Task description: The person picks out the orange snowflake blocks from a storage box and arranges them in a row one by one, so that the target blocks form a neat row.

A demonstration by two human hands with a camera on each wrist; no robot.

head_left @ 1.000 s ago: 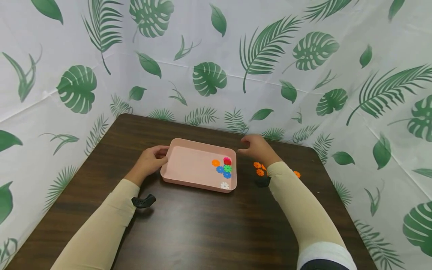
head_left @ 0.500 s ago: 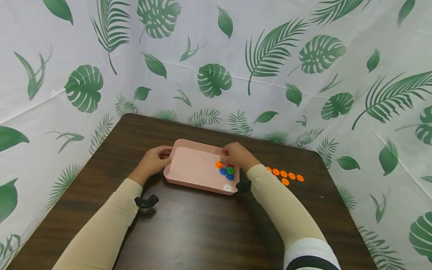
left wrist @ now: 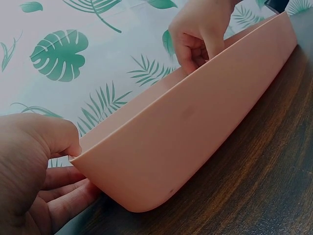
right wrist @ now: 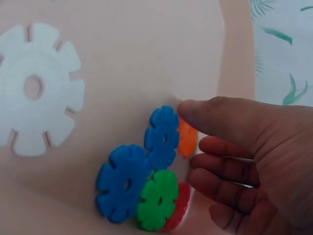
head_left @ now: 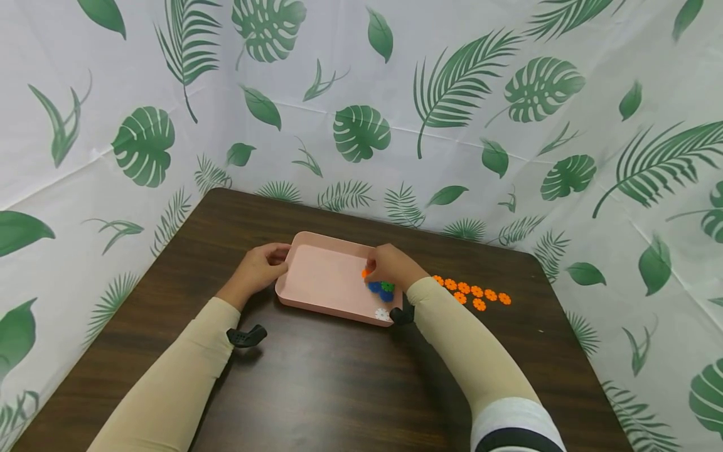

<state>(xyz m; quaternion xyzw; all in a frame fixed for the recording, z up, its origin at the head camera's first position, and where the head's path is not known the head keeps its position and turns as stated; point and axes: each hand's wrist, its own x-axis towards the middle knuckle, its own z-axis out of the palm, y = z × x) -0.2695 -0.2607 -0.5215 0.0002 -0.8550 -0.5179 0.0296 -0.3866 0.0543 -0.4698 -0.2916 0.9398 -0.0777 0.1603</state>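
Note:
At the left end of the pink tray (head_left: 324, 274), my left hand (head_left: 257, 270) grips the rim; the left wrist view shows its thumb over the edge and its fingers outside the wall. My right hand (head_left: 390, 267) reaches into the tray's right side. Its thumb and curled fingers pinch an orange notched disc (right wrist: 187, 137), partly hidden by the thumb. Close beside lie two blue discs (right wrist: 124, 183), a green disc (right wrist: 159, 200) and a red disc (right wrist: 179, 205) partly behind the green one. A white disc (head_left: 381, 314) sits in the near right corner.
Several orange discs (head_left: 477, 291) lie on the dark wooden table (head_left: 339, 376), right of the tray beyond my right forearm. A leaf-patterned white cloth (head_left: 316, 56) hangs behind and along the sides. Black wrist devices (head_left: 246, 336) sit below both hands.
My right hand has come from beyond the tray's right edge into it, then down to the orange disc. My left hand stays on the rim. The whole head view has shifted slightly.

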